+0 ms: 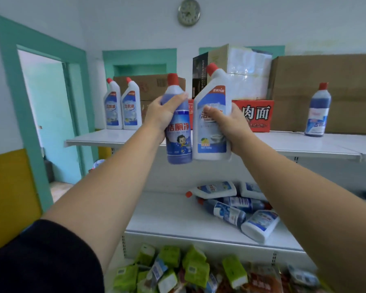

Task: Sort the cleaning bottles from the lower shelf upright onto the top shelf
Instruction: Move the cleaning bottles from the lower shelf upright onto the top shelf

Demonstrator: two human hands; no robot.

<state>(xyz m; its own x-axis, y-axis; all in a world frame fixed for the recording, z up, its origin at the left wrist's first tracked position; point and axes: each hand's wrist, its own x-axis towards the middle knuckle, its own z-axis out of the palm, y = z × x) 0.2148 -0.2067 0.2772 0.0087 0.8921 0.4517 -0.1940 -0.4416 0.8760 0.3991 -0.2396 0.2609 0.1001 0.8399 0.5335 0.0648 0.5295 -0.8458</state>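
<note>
Left hand (160,115) wraps the blue bottle (179,123) around its upper body, just below the shoulder; fingers (178,97) curl across the front, thumb side behind. Grip closed firmly on it. Bottle long axis near vertical, red cap up, label facing the camera, base hanging below the hand.

Right hand (230,123) holds the white angled-neck bottle (212,121) mid-body from the right side; fingertips (209,112) press over the label front. Grip clamped on it. Long axis near vertical with a slight lean, bent neck and red cap pointing up-left.

Both bottles are in the air in front of the top shelf (114,138) edge, side by side, lower bodies touching or nearly so. Bases sit below shelf-edge level, caps above it.

Both forearms are extended forward and up, converging toward centre; the left arm shows a dark sleeve (40,261) at the upper arm.

On the top shelf: two white angled-neck bottles (123,106) upright at the left, touching each other; one blue bottle (317,111) upright well off to the right. Cardboard boxes (325,92) and a red carton (256,115) stand behind.

Lower shelf (167,218): a pile of bottles (237,206) lying on their sides at the right, mixed white and blue, overlapping, caps mostly pointing left. Exact count unclear.

Below that, green packets (178,269) in a heap.
</note>
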